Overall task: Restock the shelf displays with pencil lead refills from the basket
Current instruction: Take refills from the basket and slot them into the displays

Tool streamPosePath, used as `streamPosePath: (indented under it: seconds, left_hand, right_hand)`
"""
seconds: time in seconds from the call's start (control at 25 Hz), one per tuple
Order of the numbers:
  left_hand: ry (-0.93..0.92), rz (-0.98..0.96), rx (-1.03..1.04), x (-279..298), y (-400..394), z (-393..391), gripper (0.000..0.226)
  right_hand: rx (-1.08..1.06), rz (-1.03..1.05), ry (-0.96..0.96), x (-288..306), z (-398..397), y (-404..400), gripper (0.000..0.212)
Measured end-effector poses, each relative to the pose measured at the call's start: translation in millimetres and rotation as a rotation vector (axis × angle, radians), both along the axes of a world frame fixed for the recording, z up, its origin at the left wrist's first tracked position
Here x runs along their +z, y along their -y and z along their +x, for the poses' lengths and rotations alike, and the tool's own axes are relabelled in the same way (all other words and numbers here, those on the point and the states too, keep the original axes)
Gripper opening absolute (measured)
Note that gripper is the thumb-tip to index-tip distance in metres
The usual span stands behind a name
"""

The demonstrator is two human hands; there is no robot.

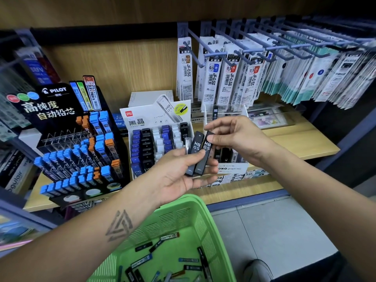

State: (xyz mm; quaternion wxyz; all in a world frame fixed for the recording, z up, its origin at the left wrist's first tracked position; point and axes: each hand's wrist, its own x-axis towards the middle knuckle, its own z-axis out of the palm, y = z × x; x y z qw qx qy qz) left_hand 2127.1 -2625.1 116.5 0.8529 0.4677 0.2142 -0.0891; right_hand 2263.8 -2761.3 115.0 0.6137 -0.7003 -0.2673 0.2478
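My left hand [179, 171] holds a fan of black HB 0.5 lead refill cases [195, 153] in front of the shelf, with a clear case beside them. My right hand [238, 135] pinches the top of the rightmost black case [206, 151] between thumb and fingers. Behind the hands stands the white Deli display box [156, 137] with rows of blue, black and white cases. A green basket [183, 220] below my left forearm holds several loose refill cases [162, 259].
A black Pilot display [77, 143] with blue and orange capped refills stands at the left. A Mono graph MG box [232, 165] sits behind my right hand. Pen refill packs [234, 78] hang on pegs above. The wooden shelf [295, 143] extends right. A shoe [258, 269] is on the floor.
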Motion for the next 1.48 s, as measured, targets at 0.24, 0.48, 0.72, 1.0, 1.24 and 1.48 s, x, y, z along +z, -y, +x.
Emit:
streamPosePath:
  seconds: [0.24, 0.48, 0.72, 1.0, 1.24, 1.48]
  left_hand:
    - [0.041, -0.02, -0.022, 1, -3, -1, 0.029]
    - [-0.004, 0.118, 0.114, 12, -27, -2, 0.025]
    - [-0.006, 0.135, 0.355, 23, -67, -7, 0.027]
    - [0.037, 0.082, 0.287, 23, -63, -17, 0.019]
    - [0.045, 0.066, 0.3, 22, -66, -16, 0.034]
    - [0.037, 0.083, 0.29, 18, -68, -15, 0.031]
  right_hand:
    - [0.124, -0.053, -0.038, 4, 1, 3, 0.029]
    - [-0.11, 0.054, -0.031, 22, 11, 0, 0.018]
    - [-0.158, -0.134, 0.256, 8, 3, -26, 0.011]
    - [-0.166, -0.478, 0.988, -16, 1, -50, 0.017]
    - [-0.129, -0.517, 1.083, -24, 3, -68, 0.013]
    - [-0.055, -0.549, 1.017, -28, 15, -77, 0.021]
